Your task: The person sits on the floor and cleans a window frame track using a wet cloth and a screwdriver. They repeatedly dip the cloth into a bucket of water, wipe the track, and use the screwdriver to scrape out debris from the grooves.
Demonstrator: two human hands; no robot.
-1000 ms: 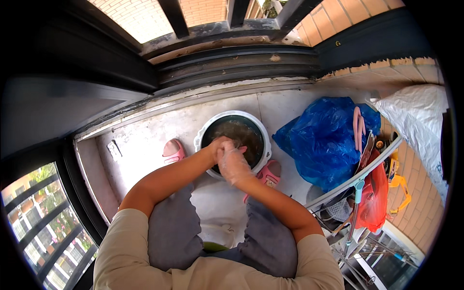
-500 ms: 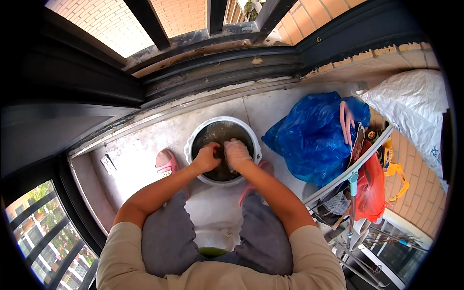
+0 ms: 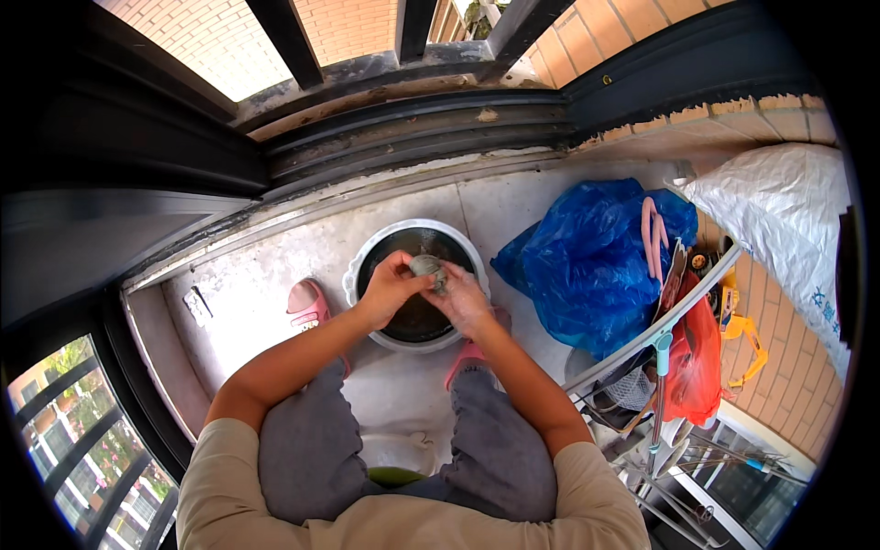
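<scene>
A rounded grey-green lump (image 3: 427, 268), perhaps wadded wet cloth, is pinched between my two hands above a white-rimmed bucket (image 3: 417, 224). My left hand (image 3: 392, 289) closes on its left side with thumb and fingers. From the right, my right hand (image 3: 462, 298) grips the same lump, and its skin looks wet and pale. Dark, murky water (image 3: 412, 323) lies in the bucket below. Parts of the fingers are hidden behind the lump, and its exact kind does not show.
My feet in pink slippers (image 3: 308, 307) flank the bucket. To the right lies a blue plastic bag (image 3: 587, 266), near a rack (image 3: 642, 344) holding a red bag (image 3: 694, 362). A white sack (image 3: 779, 197) leans behind. A dark-framed ledge (image 3: 422, 124) runs along the far side.
Both hands have risen out of the murky water and come together. The grey-green lump, not visible before, now shows between my fingers.
</scene>
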